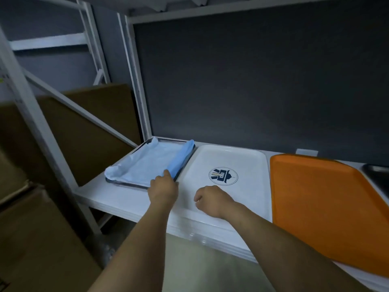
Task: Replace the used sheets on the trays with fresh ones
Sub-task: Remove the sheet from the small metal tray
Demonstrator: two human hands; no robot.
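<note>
A metal tray point(126, 183) sits at the left of the white shelf, covered by a pale blue sheet point(147, 163) whose right edge is rolled up into a darker blue fold point(181, 158). My left hand point(163, 189) rests at the tray's near right corner, fingers pinching the near end of that fold. To its right lies a bare white tray point(248, 157) with a round dark blue logo. My right hand point(212, 200) hovers over the white tray's near part, fingers curled with nothing in them. An orange tray point(315, 197) lies further right.
A dark metal tray point(376, 173) peeks in at the far right. The white shelf point(101, 197) has a grey back panel and white rack posts point(139, 85). Brown cardboard boxes point(42, 239) stand to the left, beside and below the shelf.
</note>
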